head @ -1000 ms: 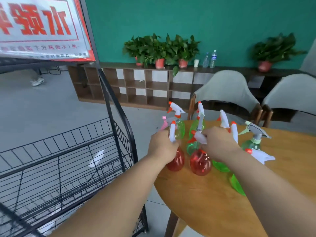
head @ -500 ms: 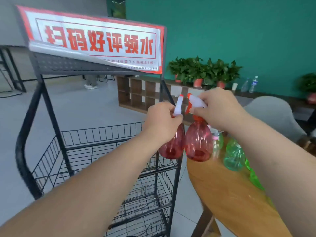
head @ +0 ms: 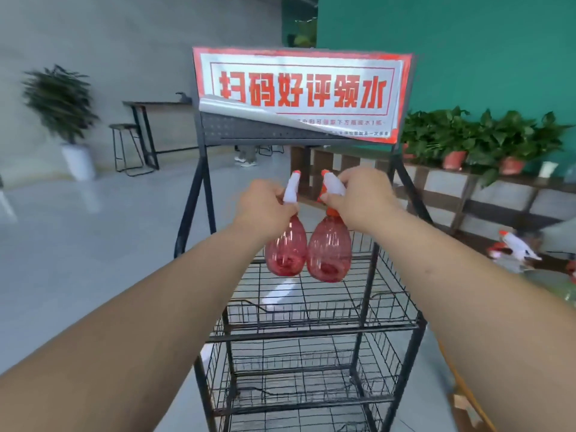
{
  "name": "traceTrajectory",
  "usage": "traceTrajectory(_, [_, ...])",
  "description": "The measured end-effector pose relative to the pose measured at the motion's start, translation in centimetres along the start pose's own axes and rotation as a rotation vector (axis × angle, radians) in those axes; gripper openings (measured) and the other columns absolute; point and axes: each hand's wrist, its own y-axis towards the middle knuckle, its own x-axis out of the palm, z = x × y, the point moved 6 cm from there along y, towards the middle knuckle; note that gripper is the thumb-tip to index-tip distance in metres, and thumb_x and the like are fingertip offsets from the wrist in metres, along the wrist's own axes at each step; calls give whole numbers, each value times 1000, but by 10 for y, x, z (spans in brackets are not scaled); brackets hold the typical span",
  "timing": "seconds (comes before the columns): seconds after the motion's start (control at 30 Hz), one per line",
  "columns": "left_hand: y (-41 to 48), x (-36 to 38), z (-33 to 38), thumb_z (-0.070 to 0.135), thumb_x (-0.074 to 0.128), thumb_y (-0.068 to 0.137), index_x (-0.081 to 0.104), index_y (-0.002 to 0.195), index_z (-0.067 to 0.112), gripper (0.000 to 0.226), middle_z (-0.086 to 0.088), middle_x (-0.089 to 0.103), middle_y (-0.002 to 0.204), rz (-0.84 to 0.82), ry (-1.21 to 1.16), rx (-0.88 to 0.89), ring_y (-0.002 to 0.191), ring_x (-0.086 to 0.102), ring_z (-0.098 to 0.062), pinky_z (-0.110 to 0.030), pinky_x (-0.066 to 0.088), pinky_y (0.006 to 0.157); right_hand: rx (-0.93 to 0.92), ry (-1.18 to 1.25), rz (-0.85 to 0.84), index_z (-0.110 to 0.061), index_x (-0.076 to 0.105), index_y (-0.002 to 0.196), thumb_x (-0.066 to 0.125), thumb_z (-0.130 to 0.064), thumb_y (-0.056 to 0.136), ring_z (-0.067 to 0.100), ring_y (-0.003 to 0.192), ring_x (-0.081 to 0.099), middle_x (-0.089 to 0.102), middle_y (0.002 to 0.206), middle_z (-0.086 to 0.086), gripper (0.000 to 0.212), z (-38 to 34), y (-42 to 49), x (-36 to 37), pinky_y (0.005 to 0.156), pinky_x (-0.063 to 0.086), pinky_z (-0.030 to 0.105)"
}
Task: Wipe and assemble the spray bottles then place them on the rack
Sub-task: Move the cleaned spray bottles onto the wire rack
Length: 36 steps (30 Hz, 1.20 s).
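**Two red bottles up over the rack**

Gripping the first red bottle [head: 285, 251] by its white trigger head with the left hand [head: 265, 207], fingers curled tight round the sprayer. Same on the other side: the right hand [head: 361, 198] clamped round the sprayer of the second red bottle [head: 328, 254], orange collar peeking out just under the fist. Dangling both side by side, bellies touching or a hair apart, can't tell which. See-through red in both bodies, darker down at the bottoms. Holding the pair in the air over the top wire basket [head: 311, 313] of the black rack [head: 311, 333], not set down in it yet. More wire tiers stacked underneath. Up top, a red-and-white sign [head: 299, 92], lower left corner peeling away. Out at the far right edge, more spray bottles [head: 514, 251], blurred. Beyond, potted plants [head: 486, 135] lined up along the green wall.
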Motion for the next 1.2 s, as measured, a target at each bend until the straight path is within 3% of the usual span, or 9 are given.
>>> traceTrajectory(0.13, [13, -12, -40, 20, 76, 95, 73, 87, 0, 21, -14, 68, 79, 55, 4, -59, 70, 58, -30, -33, 43, 62, 24, 74, -65, -11, 77, 92, 73, -46, 98, 33, 88, 68, 73, 91, 11, 36, -5, 19, 55, 70, 45, 33])
traceTrajectory(0.27, [30, -12, -78, 24, 72, 99, 76, 90, 8, 19, -14, 73, 79, 93, 45, -115, 69, 65, -36, -37, 51, 58, 96, 100, -103, -12, 77, 98, 77, -41, 95, 34, 93, 69, 74, 96, 12, 29, -5, 38, 108, 71, 48, 33])
traceTrajectory(0.4, [46, -7, -114, 22, 68, 101, 69, 87, 19, 14, -3, 68, 74, 126, 131, -172, 71, 65, -27, -31, 48, 58, 121, 137, -165, -8, 77, 104, 62, -42, 106, 38, 96, 70, 73, 98, 16, 37, -7, 55, 154, 73, 51, 38])
traceTrajectory(0.57, [60, -2, -158, 26, 65, 103, 70, 86, 18, 19, 0, 63, 69, 190, 194, -271, 64, 61, -22, -27, 37, 52, 153, 201, -167, -16, 67, 78, 59, -38, 107, 35, 82, 64, 67, 86, 12, 37, -16, 68, 197, 67, 41, 34])
traceTrajectory(0.73, [67, 1, -189, 25, 65, 105, 71, 99, 20, 10, 5, 62, 75, 209, 224, -352, 64, 54, -7, -26, 32, 50, 157, 249, -104, -12, 75, 92, 59, -42, 106, 38, 80, 67, 72, 84, 12, 37, -29, 70, 234, 65, 46, 35])
traceTrajectory(0.9, [64, 11, -203, 23, 60, 107, 70, 96, 19, 15, 6, 62, 74, 250, 176, -357, 64, 53, -7, -25, 31, 51, 88, 238, -103, -13, 76, 101, 69, -31, 98, 30, 80, 57, 72, 93, 10, 20, -36, 62, 252, 66, 37, 33])
traceTrajectory(1.03, [65, 14, -208, 20, 60, 106, 70, 91, 16, 18, 1, 65, 76, 272, 141, -341, 66, 58, -14, -26, 34, 52, 90, 252, -176, -20, 74, 97, 73, -26, 93, 24, 74, 57, 68, 84, 0, 7, -28, 49, 259, 58, 35, 30])
traceTrajectory(1.2, [67, 17, -212, 23, 61, 107, 72, 97, 16, 16, -1, 66, 82, 283, 135, -329, 67, 56, -12, -27, 34, 52, 96, 253, -144, -19, 75, 100, 79, -30, 94, 26, 82, 62, 71, 88, 1, 14, -25, 56, 263, 68, 41, 31])
